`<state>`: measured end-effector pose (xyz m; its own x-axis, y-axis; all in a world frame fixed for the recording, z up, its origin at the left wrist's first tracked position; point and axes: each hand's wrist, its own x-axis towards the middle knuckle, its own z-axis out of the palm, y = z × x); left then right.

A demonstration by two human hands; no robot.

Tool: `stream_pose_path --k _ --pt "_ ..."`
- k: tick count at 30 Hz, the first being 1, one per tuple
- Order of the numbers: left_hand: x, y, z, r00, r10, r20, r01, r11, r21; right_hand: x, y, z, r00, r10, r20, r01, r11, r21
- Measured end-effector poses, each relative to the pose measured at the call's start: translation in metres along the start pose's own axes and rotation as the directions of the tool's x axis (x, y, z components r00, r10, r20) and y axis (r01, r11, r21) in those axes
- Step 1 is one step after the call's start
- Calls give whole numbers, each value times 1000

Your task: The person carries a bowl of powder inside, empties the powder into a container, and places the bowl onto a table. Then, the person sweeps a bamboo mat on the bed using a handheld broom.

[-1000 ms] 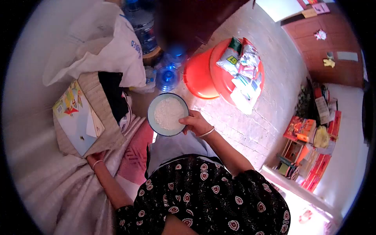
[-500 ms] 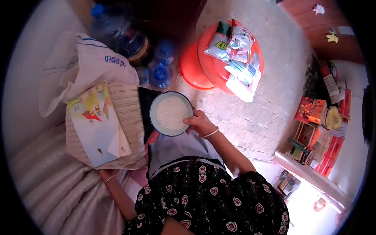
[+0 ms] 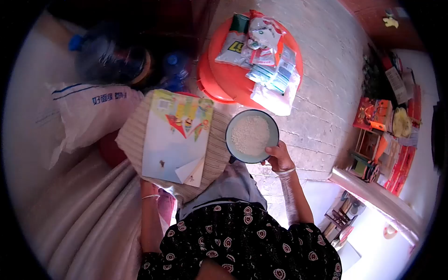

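R hand: we saw the R hand (image 3: 279,159) grasping the bowl (image 3: 249,159) at its near R edge, thumb over the rim, other fingers mostly hidden underneath; pale band round the wrist.
Bowl pos.: in front of the body, just R of the ribbed slab (image 3: 133,135); we couldn't tell whether the 2 touched. Dark rim, pale inside.
Powder: white powder (image 3: 251,135), lumpy-looking, lay over most of the bowl's bottom.
L hand: L hand (image 3: 148,186) was at the slab's near L edge, partly out of sight; we couldn't tell if it was gripping or just propping.
Slab: beige, w/ a printed booklet (image 3: 172,149) lying on top, colourful at the far end, plain pale at the near end; a folded paper flap showed at its near R corner.
Sack: beyond the slab's L side we saw a white sack (image 3: 107,109) w/ blue lettering.
Bottles: a big blue-capped bottle (image 3: 102,63) lay on its side past the sack; a smaller bottle (image 3: 176,67) was R of it, in shadow.
Red top: we saw a round red top (image 3: 224,74) ahead, w/ several packets (image 3: 266,39) on it, 1 marked "67".
L side: shiny sheeting (image 3: 88,214) hung in folds.
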<state>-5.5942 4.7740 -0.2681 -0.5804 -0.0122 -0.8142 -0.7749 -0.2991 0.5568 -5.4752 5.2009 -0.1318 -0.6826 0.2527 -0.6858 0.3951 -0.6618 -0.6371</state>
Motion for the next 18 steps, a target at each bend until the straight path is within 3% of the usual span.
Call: stream_pose_path --k 3,7,8,12,15,18 --pt "21 -21 33 998 -50 34 45 990 131 0 6 -17 998 -14 -56 16 999 32" --pt "64 -47 49 980 -200 2 166 818 551 4 26 -26 996 24 -84 -17 997 81" --pt "71 -54 62 992 -127 11 97 809 580 6 33 -25 995 37 -92 -29 996 87" --pt "111 -93 80 955 67 289 -227 793 566 11 44 -18 992 69 -102 -60 994 88" --pt "162 -126 56 928 175 328 -372 464 804 22 62 -19 990 124 -71 -121 992 45" --pt "150 -104 91 966 97 239 -254 187 949 33 70 -11 983 163 -87 -160 986 38"
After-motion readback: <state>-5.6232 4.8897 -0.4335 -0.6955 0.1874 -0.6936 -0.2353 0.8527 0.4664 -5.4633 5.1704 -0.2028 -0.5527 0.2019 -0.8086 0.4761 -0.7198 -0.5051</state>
